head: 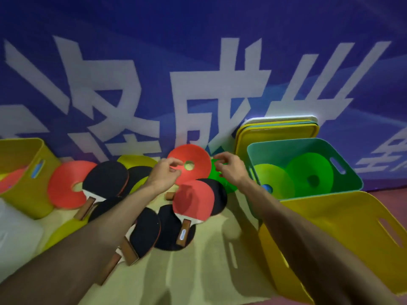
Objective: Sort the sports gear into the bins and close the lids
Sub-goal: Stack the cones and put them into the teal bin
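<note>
A red disc cone [196, 164] stands tilted against the blue wall banner, and my left hand [166, 175] pinches its left side near the centre hole. Just right of it a green disc cone [222, 183] lies half hidden; my right hand [229, 170] curls its fingers at that cone's top edge. Several table tennis paddles lie piled below my hands, among them a red-faced one [193, 203] and a black-faced one [105, 179]. Another red cone [63, 188] and yellow cones [136, 160] lie to the left.
A teal bin [308, 146] at the right holds green cones. A yellow bin [330, 238] stands in front of it, with stacked lids [275, 133] leaning on the wall behind. Another yellow bin [33, 190] at the left holds a red cone. A cream surface [209, 271] lies under the paddles.
</note>
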`<action>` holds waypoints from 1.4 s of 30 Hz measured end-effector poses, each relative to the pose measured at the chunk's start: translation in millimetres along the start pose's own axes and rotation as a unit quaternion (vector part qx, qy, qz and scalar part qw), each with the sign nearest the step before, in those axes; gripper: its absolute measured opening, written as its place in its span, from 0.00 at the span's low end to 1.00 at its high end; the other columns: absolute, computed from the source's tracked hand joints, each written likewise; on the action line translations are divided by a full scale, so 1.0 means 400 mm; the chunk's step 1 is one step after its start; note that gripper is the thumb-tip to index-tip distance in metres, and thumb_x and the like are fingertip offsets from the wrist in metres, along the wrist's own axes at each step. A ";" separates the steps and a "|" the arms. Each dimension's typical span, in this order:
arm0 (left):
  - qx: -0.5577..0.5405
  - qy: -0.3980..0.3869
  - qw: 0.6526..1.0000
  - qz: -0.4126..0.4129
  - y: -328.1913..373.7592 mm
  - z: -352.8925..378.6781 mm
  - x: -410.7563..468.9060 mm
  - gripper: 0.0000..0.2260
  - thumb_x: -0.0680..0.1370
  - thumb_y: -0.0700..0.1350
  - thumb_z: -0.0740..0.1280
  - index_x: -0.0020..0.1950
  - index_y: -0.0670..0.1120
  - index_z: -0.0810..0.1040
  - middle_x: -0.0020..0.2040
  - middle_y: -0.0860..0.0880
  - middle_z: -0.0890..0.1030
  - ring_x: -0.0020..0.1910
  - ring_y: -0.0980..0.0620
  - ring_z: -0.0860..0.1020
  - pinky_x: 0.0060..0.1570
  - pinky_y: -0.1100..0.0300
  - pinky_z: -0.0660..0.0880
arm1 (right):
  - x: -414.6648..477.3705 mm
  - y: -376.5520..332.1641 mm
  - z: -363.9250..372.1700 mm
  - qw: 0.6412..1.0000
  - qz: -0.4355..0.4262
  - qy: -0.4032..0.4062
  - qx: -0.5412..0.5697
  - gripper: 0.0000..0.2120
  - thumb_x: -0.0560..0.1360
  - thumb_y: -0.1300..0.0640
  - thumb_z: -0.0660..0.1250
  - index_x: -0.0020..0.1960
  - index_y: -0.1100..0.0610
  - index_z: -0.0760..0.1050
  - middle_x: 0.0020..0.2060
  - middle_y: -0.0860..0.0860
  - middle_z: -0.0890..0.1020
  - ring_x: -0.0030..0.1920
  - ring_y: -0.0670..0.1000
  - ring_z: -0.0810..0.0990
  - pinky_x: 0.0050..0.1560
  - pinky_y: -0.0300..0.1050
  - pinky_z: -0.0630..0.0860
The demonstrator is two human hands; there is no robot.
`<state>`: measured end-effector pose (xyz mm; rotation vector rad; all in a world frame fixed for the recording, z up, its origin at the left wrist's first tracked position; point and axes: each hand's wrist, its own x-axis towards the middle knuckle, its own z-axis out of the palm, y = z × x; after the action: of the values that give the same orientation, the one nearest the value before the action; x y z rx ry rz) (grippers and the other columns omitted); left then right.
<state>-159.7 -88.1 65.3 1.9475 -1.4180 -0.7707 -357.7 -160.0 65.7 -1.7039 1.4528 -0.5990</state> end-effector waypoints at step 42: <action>0.378 -0.083 0.915 -0.115 -0.792 -0.315 -0.354 0.11 0.79 0.51 0.62 0.59 0.54 0.77 0.59 0.53 0.78 0.62 0.49 0.69 0.57 0.56 0.62 | -0.063 -0.277 0.817 0.926 -0.122 -0.239 -0.266 0.14 0.76 0.62 0.61 0.60 0.58 0.76 0.54 0.57 0.81 0.55 0.58 0.79 0.54 0.46 0.74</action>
<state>91.0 142.7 -76.9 2.7248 -1.7872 -0.5287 -44.0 -46.2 -26.3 -2.2745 1.1066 0.1225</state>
